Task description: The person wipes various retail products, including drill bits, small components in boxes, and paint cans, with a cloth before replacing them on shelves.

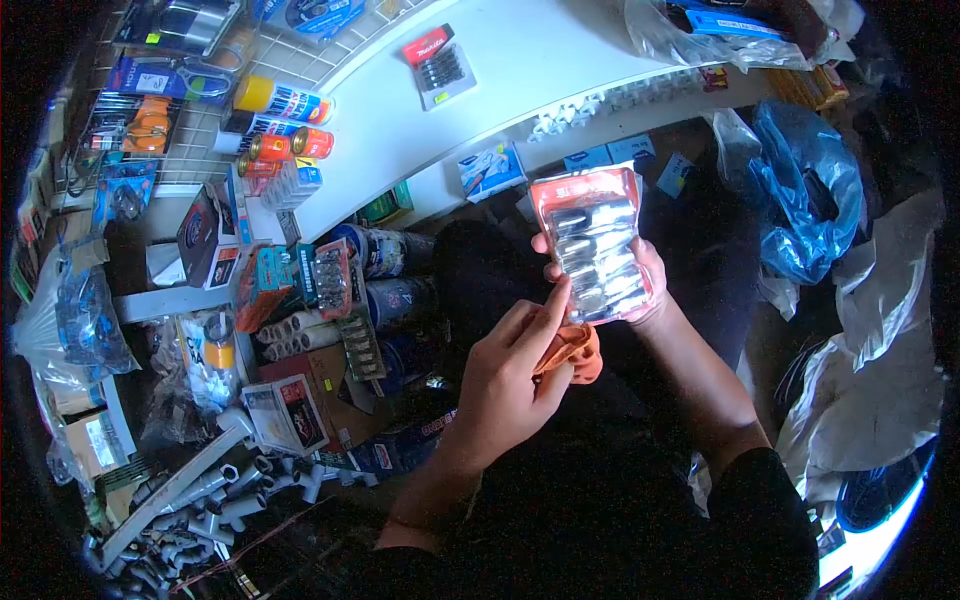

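Observation:
A red-topped blister pack (592,245) with shiny metal pieces under clear plastic is upright in my right hand (648,278), whose fingers wrap behind it and whose thumb lies along its right edge. My left hand (512,375) is closed on an orange cloth (575,352) just below the pack. Its index finger points up to the pack's lower left edge. A similar red and grey pack (440,68) lies on the white shelf above.
The white shelf (370,150) curves across the top. Spray cans (285,100), boxes and hanging packs crowd the left. Grey pipe fittings (205,490) are piled at the lower left. A blue plastic bag (800,190) and crumpled paper (885,330) are on the right.

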A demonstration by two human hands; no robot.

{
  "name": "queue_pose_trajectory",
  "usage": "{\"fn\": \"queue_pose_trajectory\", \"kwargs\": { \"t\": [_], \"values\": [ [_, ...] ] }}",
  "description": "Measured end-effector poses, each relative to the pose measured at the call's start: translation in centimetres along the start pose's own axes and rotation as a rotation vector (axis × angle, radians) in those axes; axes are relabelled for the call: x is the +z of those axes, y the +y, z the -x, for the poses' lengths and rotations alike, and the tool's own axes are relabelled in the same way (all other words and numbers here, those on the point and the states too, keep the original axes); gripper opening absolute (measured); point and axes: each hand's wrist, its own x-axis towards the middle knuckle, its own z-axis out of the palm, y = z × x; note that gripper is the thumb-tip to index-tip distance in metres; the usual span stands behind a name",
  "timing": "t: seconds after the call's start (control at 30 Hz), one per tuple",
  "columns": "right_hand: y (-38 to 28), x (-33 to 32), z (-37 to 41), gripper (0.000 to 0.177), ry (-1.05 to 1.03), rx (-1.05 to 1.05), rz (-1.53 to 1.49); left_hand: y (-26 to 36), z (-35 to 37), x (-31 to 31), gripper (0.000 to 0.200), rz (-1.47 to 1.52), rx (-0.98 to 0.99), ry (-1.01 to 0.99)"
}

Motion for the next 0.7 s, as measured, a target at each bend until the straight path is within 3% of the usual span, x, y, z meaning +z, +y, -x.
{"fn": "queue_pose_trajectory", "kwargs": {
  "t": [0.47,0.53,0.57,0.67,0.7],
  "values": [
    [-0.1,0.1,0.1,0.1,0.006,-0.002,0.026,-1.0,-0.4,0.2,0.063,0.073,0.002,0.026],
    [0.0,0.5,-0.2,0.103,0.03,-0.008,0.069,-1.4,-0.6,-0.9,0.059,0.0,0.141,0.047],
    [0.3,1.1,-0.5,0.103,0.024,-0.015,0.082,-0.6,-0.3,-1.2,0.053,-0.067,0.122,0.098],
    [1.3,1.3,-0.3,0.105,0.074,-0.059,0.159,-0.3,-1.3,0.4,0.053,-0.247,0.403,0.269],
    [1.7,1.6,-0.2,0.103,0.107,-0.077,0.136,-0.8,-1.5,1.6,0.056,-0.194,0.393,0.168]
  ]
}}
